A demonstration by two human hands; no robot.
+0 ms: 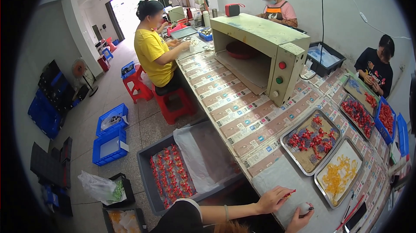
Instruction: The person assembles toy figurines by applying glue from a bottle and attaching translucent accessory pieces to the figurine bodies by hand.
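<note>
My left hand (274, 200) reaches over the table's near edge, fingers pinched on a small red piece (289, 193). Close beside it, my right hand (299, 221) is closed round a small whitish rounded object (305, 209) with a dark tip; its exact kind is unclear. Both hands are above a pale sheet (277, 176) on the table. Just beyond them lies a metal tray (319, 179) of small yellow-orange pieces (340, 174). Another metal tray (284, 143) holds red figure-like pieces (314, 140) with purplish parts.
A cream box-shaped machine (255, 27) with an open front stands on the patterned table (242, 120). Left of my arms, a grey bin (145, 176) holds rows of red pieces. Pen-like tools and a phone (357, 216) lie at right. Three other people sit around the table.
</note>
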